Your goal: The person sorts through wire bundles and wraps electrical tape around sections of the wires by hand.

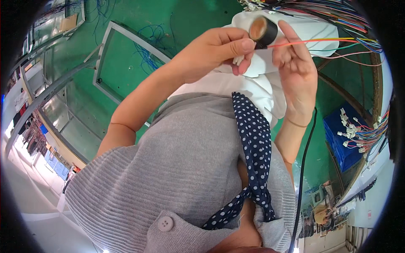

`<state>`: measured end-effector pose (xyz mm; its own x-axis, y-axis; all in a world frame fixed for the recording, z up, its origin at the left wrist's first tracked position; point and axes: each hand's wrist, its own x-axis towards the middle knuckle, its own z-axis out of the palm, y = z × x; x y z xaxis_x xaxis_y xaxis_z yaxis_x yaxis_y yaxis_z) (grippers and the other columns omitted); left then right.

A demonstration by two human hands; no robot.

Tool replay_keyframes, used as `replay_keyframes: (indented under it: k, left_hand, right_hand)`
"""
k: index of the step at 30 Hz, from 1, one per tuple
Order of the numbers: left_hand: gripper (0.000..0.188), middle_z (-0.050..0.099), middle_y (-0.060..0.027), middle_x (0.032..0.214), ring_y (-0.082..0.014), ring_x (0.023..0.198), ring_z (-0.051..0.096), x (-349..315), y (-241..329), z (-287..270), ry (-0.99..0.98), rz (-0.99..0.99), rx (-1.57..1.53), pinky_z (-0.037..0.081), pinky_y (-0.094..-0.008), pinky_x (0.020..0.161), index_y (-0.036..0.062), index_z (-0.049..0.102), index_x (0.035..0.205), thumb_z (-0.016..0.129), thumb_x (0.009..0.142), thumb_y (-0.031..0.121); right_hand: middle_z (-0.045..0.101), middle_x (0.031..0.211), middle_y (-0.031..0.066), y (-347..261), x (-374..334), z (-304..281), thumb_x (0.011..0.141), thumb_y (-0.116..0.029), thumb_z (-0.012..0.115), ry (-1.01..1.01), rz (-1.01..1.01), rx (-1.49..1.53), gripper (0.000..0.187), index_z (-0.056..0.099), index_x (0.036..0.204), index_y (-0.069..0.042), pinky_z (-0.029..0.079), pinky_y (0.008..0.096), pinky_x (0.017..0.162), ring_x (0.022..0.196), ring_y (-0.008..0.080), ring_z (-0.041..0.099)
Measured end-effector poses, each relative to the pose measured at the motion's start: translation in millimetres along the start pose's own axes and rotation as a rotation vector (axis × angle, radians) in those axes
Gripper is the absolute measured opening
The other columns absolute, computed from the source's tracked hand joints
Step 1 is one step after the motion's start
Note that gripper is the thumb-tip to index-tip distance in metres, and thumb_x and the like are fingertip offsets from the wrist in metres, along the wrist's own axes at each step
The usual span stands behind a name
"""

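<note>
Pinched between thumb and fingers of my left hand (225, 49) is the end of a thin wire bundle, with a small white connector (238, 60) showing below the fingertips. A roll of black tape (270, 34) with a brown core sits right against those fingertips, over the wires; whether the hand also grips it is hard to tell. Red, yellow and green wires (312, 41) run from there to the right. Beside the roll, my right hand (297, 69) is open, its index finger raised and the others loosely bent, the wires passing by its fingers.
Bundles of coloured wires (325, 10) hang at the top right. More wires with white connectors (352, 130) hang at the right above a blue crate (344, 145). A grey metal frame (103, 59) stands on the green floor at left, with loose blue wires (147, 46) near it.
</note>
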<state>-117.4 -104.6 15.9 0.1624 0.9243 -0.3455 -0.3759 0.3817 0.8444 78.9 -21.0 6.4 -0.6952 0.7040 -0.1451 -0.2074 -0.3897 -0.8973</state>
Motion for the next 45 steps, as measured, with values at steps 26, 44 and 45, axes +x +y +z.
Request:
replay_keyframes:
  k: [26,44,45]
  left_hand:
    - [0.027,0.043,0.0045,0.066,-0.0068,0.061,0.039,0.8,8.9,22.3,0.002,0.026,0.328,0.034,-0.0226,0.058,0.0039,0.065,0.098,0.048,0.099,0.025]
    - [0.025,0.066,-0.0036,0.088,-0.0121,0.083,0.059,9.9,-4.2,30.2,0.079,0.177,0.478,0.046,-0.027,0.076,0.0003,0.07,0.09,0.06,0.093,0.022]
    - [0.025,0.066,-0.0036,0.088,-0.0121,0.083,0.059,11.7,-2.6,28.0,0.092,0.177,0.488,0.046,-0.027,0.076,0.0003,0.07,0.09,0.06,0.093,0.022]
  right_hand:
    - [0.064,0.101,0.0174,11.4,-2.1,-75.5,0.094,-0.05,0.05,-0.363,0.138,0.441,0.063,0.047,0.127,0.004,0.05,0.0231,0.075,0.08,0.017,0.064]
    - [0.06,0.116,0.0182,-43.2,-16.6,-49.4,0.093,-0.052,0.045,-0.052,0.24,0.573,0.067,0.047,0.129,0.005,0.045,0.0232,0.067,0.088,0.0185,0.059]
    - [0.06,0.117,0.0172,-31.0,-11.5,-48.7,0.093,-0.043,0.049,0.113,0.19,0.229,0.06,0.047,0.13,0.004,0.046,0.0243,0.071,0.092,0.0188,0.06]
